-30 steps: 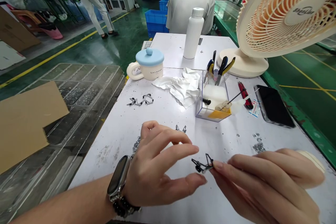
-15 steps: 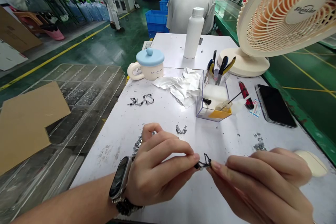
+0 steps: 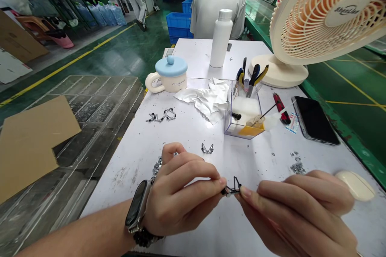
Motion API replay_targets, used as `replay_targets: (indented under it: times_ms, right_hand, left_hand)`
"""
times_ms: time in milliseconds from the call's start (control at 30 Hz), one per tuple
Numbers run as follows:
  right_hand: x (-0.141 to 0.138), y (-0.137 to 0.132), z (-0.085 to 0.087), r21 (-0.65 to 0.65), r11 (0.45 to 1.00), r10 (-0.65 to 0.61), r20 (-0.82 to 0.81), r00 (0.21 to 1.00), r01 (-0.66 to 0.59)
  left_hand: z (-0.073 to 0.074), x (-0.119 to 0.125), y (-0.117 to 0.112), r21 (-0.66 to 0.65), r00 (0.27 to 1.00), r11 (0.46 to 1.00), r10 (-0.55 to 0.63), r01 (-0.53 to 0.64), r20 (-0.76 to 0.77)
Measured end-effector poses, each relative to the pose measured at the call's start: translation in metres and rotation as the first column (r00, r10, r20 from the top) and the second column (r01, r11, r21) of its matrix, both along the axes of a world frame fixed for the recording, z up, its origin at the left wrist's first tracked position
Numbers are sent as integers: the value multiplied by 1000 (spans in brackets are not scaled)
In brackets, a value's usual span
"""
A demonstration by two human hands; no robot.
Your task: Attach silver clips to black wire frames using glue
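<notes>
Between my two hands is a small dark metal linkage piece with a raised, pointed loop. My left hand, a watch on its wrist, pinches the piece's left end between thumb and fingertips. At the other end, my right hand grips it the same way. Just beyond lies a similar small metal piece on the white table. Several joined black-and-silver pieces rest farther off to the left. Shiny small parts are partly hidden behind my left hand.
A clear box of tools, crumpled tissue, a lidded mug and a white bottle stand beyond. At right are a fan, a phone, loose metal bits and a cream oval object. Compartment trays lie left.
Both hands keep their pinch on the linkage piece, which has barely shifted. The view has moved slightly, and a person in the background has stepped along the aisle.
</notes>
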State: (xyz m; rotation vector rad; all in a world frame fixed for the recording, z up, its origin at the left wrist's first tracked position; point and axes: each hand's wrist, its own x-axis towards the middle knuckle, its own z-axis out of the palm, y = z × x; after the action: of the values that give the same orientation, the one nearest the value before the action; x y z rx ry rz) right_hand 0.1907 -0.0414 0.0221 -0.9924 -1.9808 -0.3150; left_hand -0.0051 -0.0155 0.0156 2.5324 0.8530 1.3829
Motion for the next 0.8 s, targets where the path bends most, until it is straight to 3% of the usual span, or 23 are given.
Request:
replay_targets:
  times_ms: [800]
  right_hand:
    - [0,1,-3,20,1000,-4,11,1000,3]
  left_hand:
    - [-1,4,3,-8,995,998,55,-54,85]
